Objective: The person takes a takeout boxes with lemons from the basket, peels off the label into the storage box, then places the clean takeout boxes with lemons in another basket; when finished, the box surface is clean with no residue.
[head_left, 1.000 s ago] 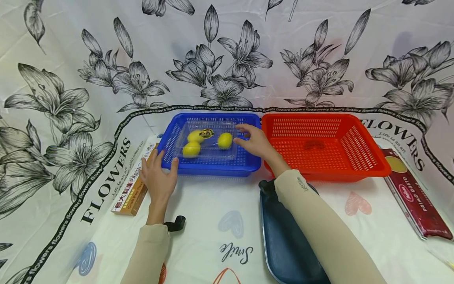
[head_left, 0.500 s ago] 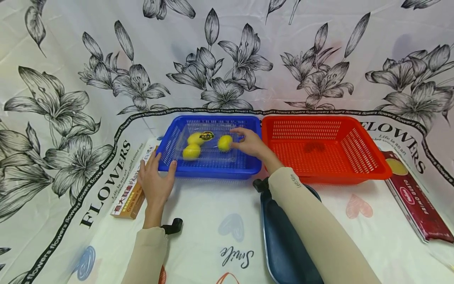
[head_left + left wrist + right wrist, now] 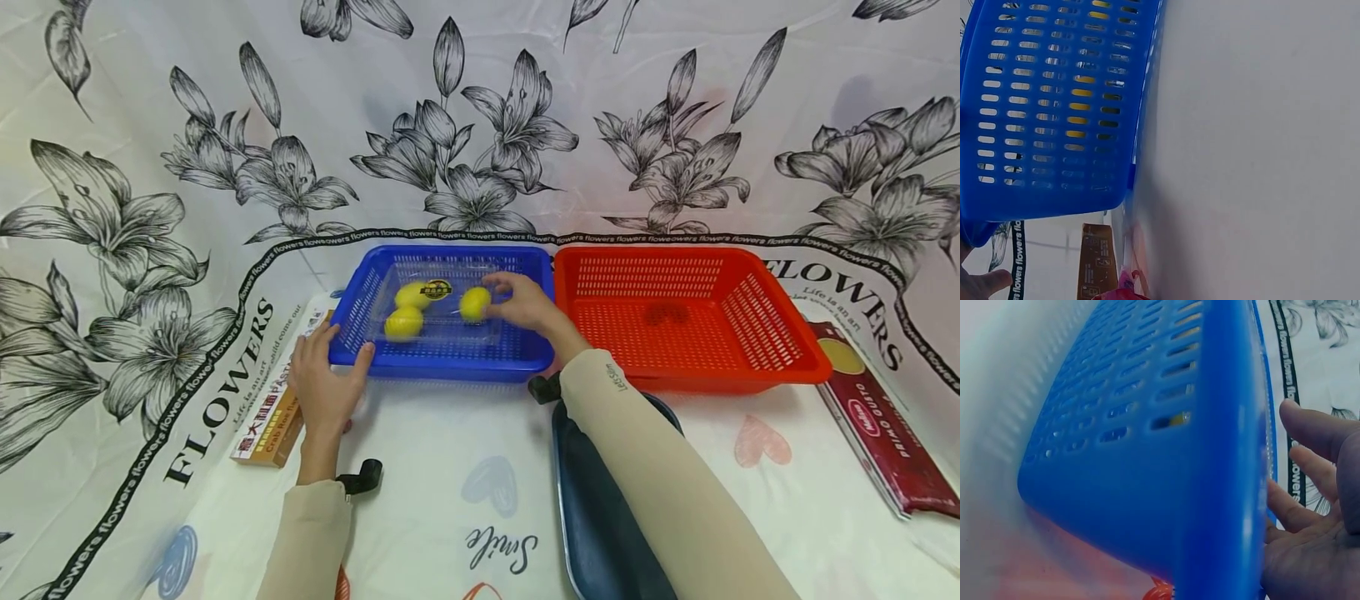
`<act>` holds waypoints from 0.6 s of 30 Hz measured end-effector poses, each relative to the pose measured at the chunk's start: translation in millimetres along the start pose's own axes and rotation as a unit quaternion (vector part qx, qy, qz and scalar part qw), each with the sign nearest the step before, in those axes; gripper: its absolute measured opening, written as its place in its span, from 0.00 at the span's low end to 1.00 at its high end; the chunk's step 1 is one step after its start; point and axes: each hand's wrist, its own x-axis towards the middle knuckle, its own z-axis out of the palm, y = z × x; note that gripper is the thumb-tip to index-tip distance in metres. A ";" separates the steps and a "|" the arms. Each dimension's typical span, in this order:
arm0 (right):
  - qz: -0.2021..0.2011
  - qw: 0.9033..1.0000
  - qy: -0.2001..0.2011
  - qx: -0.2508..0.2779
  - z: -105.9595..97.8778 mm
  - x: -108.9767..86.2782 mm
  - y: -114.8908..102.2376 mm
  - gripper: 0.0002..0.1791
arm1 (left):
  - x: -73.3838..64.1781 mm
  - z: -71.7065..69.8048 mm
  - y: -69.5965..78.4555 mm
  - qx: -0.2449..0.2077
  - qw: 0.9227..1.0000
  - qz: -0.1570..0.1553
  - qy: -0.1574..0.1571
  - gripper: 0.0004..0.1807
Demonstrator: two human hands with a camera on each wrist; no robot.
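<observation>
Inside the blue plastic basket (image 3: 442, 367) lies a clear plastic box (image 3: 450, 325) with a black and gold label. Three lemons (image 3: 403, 323) show through it. My right hand (image 3: 528, 308) reaches over the basket's right part, its fingertips at the right end of the box; contact is hard to tell. In the right wrist view its thumb and fingers (image 3: 1316, 428) are spread beyond the blue rim. My left hand (image 3: 326, 387) is at the basket's front left corner, fingers extended and thumb near the front rim. The left wrist view shows only a bit of that hand (image 3: 985, 284).
A red basket (image 3: 675, 333) stands right beside the blue one. In front of it, partly under my right sleeve, is a dark tray (image 3: 607, 517). A pasta box (image 3: 273, 421) lies at the left, a dark red packet (image 3: 877, 417) at the right.
My right hand has moved slightly left, over the right end of the clear box. The left hand has shifted a little down and left. The lemons stay in place.
</observation>
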 end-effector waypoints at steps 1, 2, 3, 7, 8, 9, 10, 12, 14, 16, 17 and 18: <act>0.000 1.000 -0.001 0.002 -0.4 0.9 -0.4 0.33 | 0.5 -0.5 -0.4 0.000 1.000 0.003 0.002 0.37; 0.000 1.000 -0.001 0.004 -0.9 1.7 -0.6 0.33 | 1.0 -0.8 -0.9 0.002 1.000 0.005 0.002 0.37; 0.001 1.000 -0.002 0.005 -1.4 2.4 -0.8 0.33 | 1.3 -1.0 -1.6 0.003 1.000 0.006 0.001 0.37; 0.003 1.000 -0.010 0.016 -2.9 3.8 -1.3 0.32 | 1.2 -1.5 -2.5 0.004 1.000 0.009 -0.002 0.38; 0.004 1.000 -0.013 0.020 -2.9 4.4 -1.4 0.31 | 0.9 -1.6 -2.7 0.004 1.000 0.008 -0.003 0.39; 0.005 1.000 -0.016 0.025 -2.9 5.0 -1.4 0.31 | 0.8 -1.7 -2.7 0.004 1.000 0.008 -0.004 0.39; 0.007 0.999 -0.019 0.030 -2.8 5.5 -1.7 0.31 | 0.6 -1.9 -2.6 0.004 1.000 0.007 -0.004 0.39; 0.011 0.999 -0.024 0.037 -2.7 6.4 -2.3 0.30 | 0.5 -2.1 -2.5 0.005 1.000 0.007 -0.006 0.39; 0.012 0.999 -0.028 0.041 -2.7 7.5 -3.2 0.30 | 0.6 -2.3 -2.3 0.005 1.000 0.006 -0.006 0.40; 0.013 0.998 -0.032 0.045 -2.6 8.2 -4.8 0.29 | 1.0 -2.6 -2.5 0.005 1.000 0.006 -0.007 0.40; 0.014 0.998 -0.035 0.046 -2.5 8.7 -5.5 0.30 | 1.2 -2.5 -2.7 0.007 1.000 0.006 -0.007 0.40; 0.014 0.998 -0.037 0.047 -2.5 9.2 -5.9 0.30 | 1.2 -2.7 -2.5 0.007 1.000 0.006 -0.007 0.40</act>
